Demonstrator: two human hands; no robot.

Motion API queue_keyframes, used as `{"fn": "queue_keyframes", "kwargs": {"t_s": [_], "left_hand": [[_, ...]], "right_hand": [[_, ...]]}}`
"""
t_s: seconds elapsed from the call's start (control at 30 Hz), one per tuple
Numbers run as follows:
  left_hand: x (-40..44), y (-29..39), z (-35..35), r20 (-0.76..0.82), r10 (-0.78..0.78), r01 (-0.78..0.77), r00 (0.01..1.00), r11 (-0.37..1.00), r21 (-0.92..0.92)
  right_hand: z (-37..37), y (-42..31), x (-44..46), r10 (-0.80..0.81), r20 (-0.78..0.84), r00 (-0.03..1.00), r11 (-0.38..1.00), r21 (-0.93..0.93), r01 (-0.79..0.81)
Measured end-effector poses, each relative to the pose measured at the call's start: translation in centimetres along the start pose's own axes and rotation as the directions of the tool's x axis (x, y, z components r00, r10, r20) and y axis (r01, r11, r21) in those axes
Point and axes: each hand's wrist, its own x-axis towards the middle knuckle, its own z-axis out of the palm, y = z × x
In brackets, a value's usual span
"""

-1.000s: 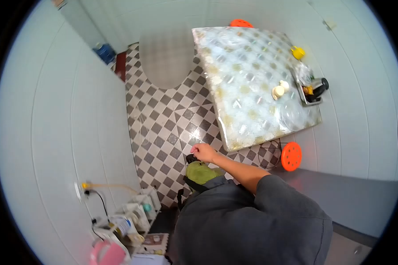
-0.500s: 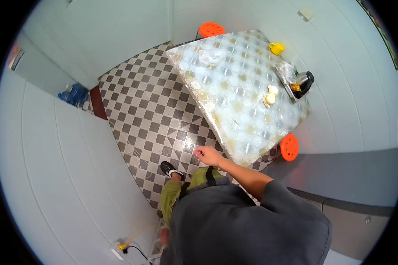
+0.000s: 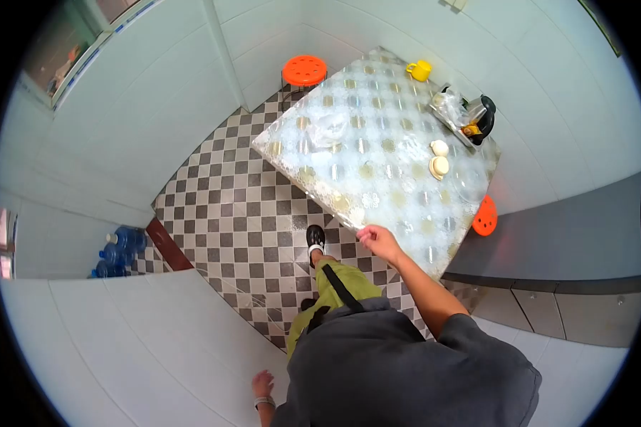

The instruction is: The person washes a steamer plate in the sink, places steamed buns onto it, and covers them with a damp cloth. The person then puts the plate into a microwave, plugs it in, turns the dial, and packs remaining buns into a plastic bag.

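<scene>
My right hand (image 3: 380, 243) hangs beside the front left edge of the table (image 3: 377, 188), its fingers loosely bent and nothing visible in them. Low in the view, my left hand (image 3: 263, 384) is near the white wall at my left side, fingers apart and empty. On the patterned tabletop are two small cream-coloured items (image 3: 439, 167), a clear crumpled plastic piece (image 3: 327, 132) and a yellow mug (image 3: 420, 70). A metal tray (image 3: 468, 141) near the wall holds a black-handled kettle (image 3: 486, 119) and a plastic bag (image 3: 449, 107).
An orange stool (image 3: 305, 70) is behind the table's far left edge, and another (image 3: 485, 216) is at its right. Blue water bottles (image 3: 127, 240) are at the left. A grey counter (image 3: 548, 238) runs along the right, and my shoe (image 3: 315, 236) is on the checkered floor.
The view has turned left and moved closer to the table. My right hand is now beside the table edge. My left hand has come into clear view, and one foot has stepped forward.
</scene>
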Motion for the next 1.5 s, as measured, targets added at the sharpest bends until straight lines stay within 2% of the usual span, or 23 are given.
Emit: {"fn": "queue_keyframes", "kwargs": {"t_s": [0.1, 0.17, 0.23, 0.33, 0.43, 0.53, 0.57, 0.6, 0.67, 0.77, 0.83, 0.9, 0.93, 1.0, 1.03, 1.1, 1.17, 1.3, 1.37, 1.4, 1.43, 1.47, 1.5], "left_hand": [[3.1, 8.8, -0.5, -0.056, 0.026, -0.018, 0.998, 0.991, 0.133], [5.5, 16.1, 0.3, -0.072, 0.203, -0.177, 0.977, 0.948, 0.263], [7.2, 24.8, 2.8, -0.071, 0.26, -0.229, 0.963, 0.927, 0.296], [8.6, 40.0, 11.3, 0.093, 0.412, -0.405, 0.906, 0.785, 0.469], [10.1, 53.7, 23.8, 0.473, 0.56, -0.733, 0.68, 0.517, 0.442], [13.4, 63.1, 35.8, 0.655, 0.495, -0.82, 0.571, 0.378, 0.43], [13.2, 65.4, 40.1, 0.668, 0.478, -0.814, 0.57, 0.44, 0.38], [12.3, 67.3, 44.4, 0.681, 0.464, -0.803, 0.566, 0.498, 0.328], [11.0, 69.6, 51.3, 0.735, 0.269, -0.701, 0.622, 0.609, 0.371], [9.6, 70.1, 58.3, 0.826, -0.059, -0.584, 0.561, 0.679, 0.445], [11.1, 69.3, 61.2, 0.89, -0.313, -0.698, 0.333, 0.552, 0.455], [9.7, 68.8, 63.2, 0.899, -0.276, -0.665, 0.341, 0.606, 0.437], [9.4, 69.0, 63.9, 0.915, -0.172, -0.692, 0.365, 0.608, 0.39], [9.6, 69.5, 65.6, 0.938, -0.052, -0.81, 0.343, 0.49, 0.323], [10.0, 69.4, 66.0, 0.943, -0.084, -0.816, 0.321, 0.481, 0.32], [7.6, 69.7, 65.8, 0.977, -0.059, -0.976, -0.206, -0.059, -0.21], [4.1, 70.3, 65.1, 0.963, -0.204, -0.984, -0.178, 0.051, -0.171], [6.1, 69.3, 66.5, 0.916, -0.311, -0.957, -0.253, -0.058, -0.284], [9.2, 68.6, 67.9, 0.993, 0.062, -0.964, -0.101, -0.255, -0.082], [8.9, 69.0, 67.9, 0.994, 0.054, -0.962, -0.098, -0.259, -0.081], [8.4, 69.4, 68.1, 0.998, 0.058, -0.989, 0.017, -0.144, 0.026], [8.0, 69.4, 68.8, 0.99, 0.056, -0.991, 0.127, -0.023, 0.129], [8.3, 69.2, 69.1, 0.99, 0.059, -0.991, 0.127, -0.025, 0.129]], "right_hand": [[-1.8, -1.3, 9.2, -0.111, -0.233, 0.966, 0.985, -0.154, 0.076], [-2.9, -2.5, 16.7, -0.127, -0.463, 0.877, 0.99, -0.114, 0.083], [-3.8, -4.1, 24.2, 0.106, -0.586, 0.803, 0.994, 0.07, -0.08], [-2.4, -7.1, 32.2, 0.404, -0.515, 0.756, 0.912, 0.293, -0.287], [-0.2, -8.6, 36.0, 0.422, -0.527, 0.737, 0.905, 0.195, -0.379], [-0.2, -9.5, 35.6, 0.416, -0.529, 0.74, 0.909, 0.24, -0.34], [-0.6, -9.8, 34.2, 0.399, -0.348, 0.848, 0.802, 0.581, -0.139], [-1.0, -10.8, 32.9, 0.278, -0.207, 0.938, 0.532, 0.846, 0.029], [-3.4, -13.6, 28.7, 0.284, -0.186, 0.941, 0.527, 0.85, 0.009], [-5.9, -14.3, 24.6, 0.271, -0.22, 0.937, 0.595, 0.804, 0.017], [-6.4, -13.8, 22.4, 0.267, -0.291, 0.919, 0.651, 0.758, 0.051], [-7.0, -13.4, 20.5, 0.167, -0.684, 0.71, 0.929, 0.35, 0.118], [-7.0, -13.8, 19.1, 0.203, -0.81, 0.55, 0.971, 0.237, -0.008], [-7.0, -16.3, 17.2, 0.232, -0.954, 0.189, 0.962, 0.195, -0.193], [-6.4, -17.3, 16.8, 0.242, -0.958, 0.151, 0.956, 0.209, -0.206], [-4.8, -18.6, 16.7, 0.246, -0.969, -0.033, 0.941, 0.246, -0.231], [-3.3, -19.7, 17.4, 0.162, -0.985, -0.051, 0.952, 0.17, -0.254], [-2.0, -21.2, 17.2, 0.294, -0.949, 0.112, 0.956, 0.292, -0.037], [-0.8, -17.5, 16.2, 0.289, -0.952, 0.103, 0.943, 0.265, -0.201], [-1.0, -16.6, 15.8, 0.421, -0.904, 0.067, 0.894, 0.401, -0.202], [-0.8, -15.9, 15.7, 0.424, -0.903, 0.066, 0.892, 0.404, -0.201], [-1.5, -15.3, 15.7, 0.43, -0.888, 0.162, 0.901, 0.411, -0.143], [-2.1, -14.8, 15.7, 0.432, -0.864, 0.259, 0.901, 0.426, -0.083]]}}
